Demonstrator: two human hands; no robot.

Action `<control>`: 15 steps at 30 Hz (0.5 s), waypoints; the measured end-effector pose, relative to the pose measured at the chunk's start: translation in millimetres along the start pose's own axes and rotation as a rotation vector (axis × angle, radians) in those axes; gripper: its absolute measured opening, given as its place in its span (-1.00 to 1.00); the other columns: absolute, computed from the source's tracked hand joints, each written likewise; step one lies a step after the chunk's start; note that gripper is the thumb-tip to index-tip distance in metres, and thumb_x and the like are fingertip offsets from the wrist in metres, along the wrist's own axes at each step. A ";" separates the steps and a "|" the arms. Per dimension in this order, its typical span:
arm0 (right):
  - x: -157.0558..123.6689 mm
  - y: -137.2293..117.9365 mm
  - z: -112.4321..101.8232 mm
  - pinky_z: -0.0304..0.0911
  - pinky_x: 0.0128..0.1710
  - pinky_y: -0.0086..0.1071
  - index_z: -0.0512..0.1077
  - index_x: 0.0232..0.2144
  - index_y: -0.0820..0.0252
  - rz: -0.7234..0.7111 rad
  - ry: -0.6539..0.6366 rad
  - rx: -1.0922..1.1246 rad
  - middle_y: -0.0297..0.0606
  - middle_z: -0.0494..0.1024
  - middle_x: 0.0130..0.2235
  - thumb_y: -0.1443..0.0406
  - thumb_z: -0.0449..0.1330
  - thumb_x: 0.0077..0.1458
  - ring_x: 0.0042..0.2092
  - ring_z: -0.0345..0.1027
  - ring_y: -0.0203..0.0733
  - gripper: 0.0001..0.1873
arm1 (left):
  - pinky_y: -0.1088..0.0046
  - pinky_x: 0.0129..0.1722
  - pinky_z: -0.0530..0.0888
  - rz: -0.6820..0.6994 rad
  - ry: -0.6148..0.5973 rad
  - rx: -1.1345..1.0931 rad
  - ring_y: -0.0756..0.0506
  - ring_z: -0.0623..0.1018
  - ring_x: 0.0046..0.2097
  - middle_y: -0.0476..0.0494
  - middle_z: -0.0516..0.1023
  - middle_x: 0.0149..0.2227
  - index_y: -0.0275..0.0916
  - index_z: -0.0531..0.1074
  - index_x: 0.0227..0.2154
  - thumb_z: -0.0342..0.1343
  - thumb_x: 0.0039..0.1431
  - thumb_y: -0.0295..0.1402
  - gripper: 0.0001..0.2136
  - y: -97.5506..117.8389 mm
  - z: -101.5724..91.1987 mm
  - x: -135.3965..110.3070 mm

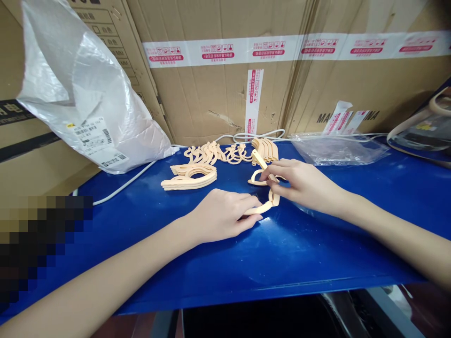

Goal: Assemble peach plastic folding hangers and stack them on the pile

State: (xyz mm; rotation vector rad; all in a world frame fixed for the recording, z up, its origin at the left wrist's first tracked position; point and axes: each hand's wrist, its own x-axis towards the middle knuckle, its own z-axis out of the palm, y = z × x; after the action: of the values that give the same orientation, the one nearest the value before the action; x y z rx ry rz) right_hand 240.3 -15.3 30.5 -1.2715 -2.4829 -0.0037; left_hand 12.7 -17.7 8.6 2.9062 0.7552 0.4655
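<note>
My left hand (229,213) pinches one end of a cream plastic hanger arm (261,209) above the blue table. Its other end meets a second cream hanger arm (260,160), gripped between the thumb and fingers of my right hand (299,183). The two pieces touch at an angle; whether they are locked together cannot be made out. Just behind, partly covered by my right fingers, lies another curved hanger piece (254,180). A neat stack of hanger arms (190,178) sits to the left. Loose hanger hooks (206,152) and another stack of arms (269,149) are farther back.
A silver-white plastic mailing bag (105,103) stands at the left. Cardboard boxes (211,94) wall off the back of the blue table (211,267). Clear plastic packaging (338,149) lies back right, and a white cable (127,184) runs along the table.
</note>
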 end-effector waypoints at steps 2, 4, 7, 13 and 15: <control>0.2 -0.5 0.2 0.18 -0.20 -0.28 0.45 -0.25 0.17 -0.024 0.009 -0.050 -0.24 0.54 -0.27 0.37 0.05 0.14 -0.21 0.37 -0.11 -0.81 | 0.48 -0.46 0.26 -0.007 0.004 0.039 -0.03 0.54 -0.39 0.00 0.55 -0.42 -0.25 0.43 -0.40 0.01 0.30 -0.26 -0.78 1.3 -0.1 0.9; 0.6 -0.6 -0.3 0.18 -0.20 -0.27 0.44 -0.23 0.18 -0.055 0.006 -0.100 -0.23 0.54 -0.27 0.39 0.05 0.13 -0.21 0.37 -0.11 -0.80 | 0.47 -0.48 0.22 -0.013 0.028 0.069 -0.03 0.52 -0.41 0.01 0.52 -0.46 -0.24 0.42 -0.42 0.03 0.28 -0.25 -0.78 2.3 -0.3 1.2; 1.2 1.1 -2.1 0.17 -0.21 -0.26 0.44 -0.23 0.19 -0.083 -0.013 -0.178 -0.21 0.54 -0.26 0.40 0.03 0.13 -0.20 0.38 -0.09 -0.78 | 0.47 -0.47 0.20 -0.007 0.037 0.065 -0.02 0.51 -0.40 0.03 0.51 -0.45 -0.23 0.43 -0.40 0.04 0.27 -0.26 -0.81 2.5 -1.2 0.5; 1.1 10.4 -8.0 0.16 -0.30 -0.30 0.44 -0.27 0.19 -0.029 -0.021 -0.292 -0.17 0.54 -0.26 0.39 -0.03 0.19 -0.27 0.39 -0.13 -0.77 | 0.47 -0.40 0.25 -0.044 0.006 0.007 -0.02 0.50 -0.34 0.03 0.51 -0.39 -0.20 0.45 -0.33 0.02 0.30 -0.26 -0.83 -0.9 -3.1 -0.2; 0.4 14.3 -9.0 0.12 -0.40 -0.34 0.43 -0.25 0.20 0.021 -0.038 -0.317 -0.17 0.52 -0.27 0.36 -0.04 0.22 -0.33 0.38 -0.17 -0.76 | 0.47 -0.35 0.28 -0.028 -0.007 -0.011 -0.02 0.51 -0.27 0.02 0.52 -0.32 -0.20 0.45 -0.27 0.00 0.32 -0.28 -0.84 -1.8 -2.5 0.2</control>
State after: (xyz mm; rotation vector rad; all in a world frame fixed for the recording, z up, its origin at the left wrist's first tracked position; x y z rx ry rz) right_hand 254.1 -7.9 36.8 -1.4299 -2.5745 -0.3855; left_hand 11.3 -16.0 10.6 2.8819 0.7881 0.4546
